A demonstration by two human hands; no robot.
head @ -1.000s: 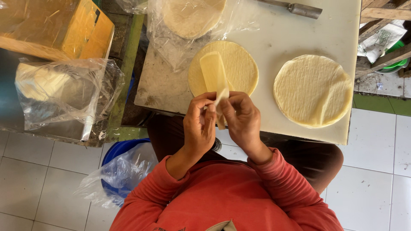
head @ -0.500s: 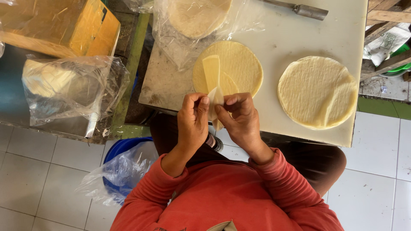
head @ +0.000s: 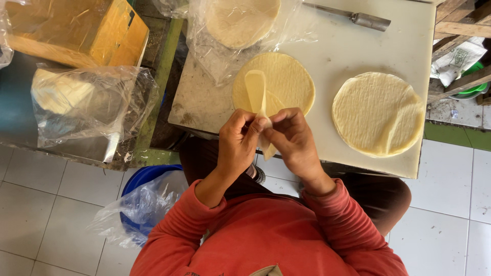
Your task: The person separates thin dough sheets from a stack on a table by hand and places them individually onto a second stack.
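Since the earlier frames, both hands sit a little lower and closer together, and the pale strip now stands taller above them. Left hand (head: 239, 139) and right hand (head: 292, 139) each pinch the folded wrapper strip (head: 255, 92) between thumb and fingertips, grip pressed together, held up over the near edge of the white surface (head: 358, 51), likely so the thin sheet can be peeled or folded freely. Beneath it lies a round wrapper stack (head: 286, 79); a second stack (head: 377, 113) rests well apart to the right. Fingers hide the strip's lower part. Bagged rounds (head: 240, 20) and a metal tool (head: 353, 18) are cut off at the top.
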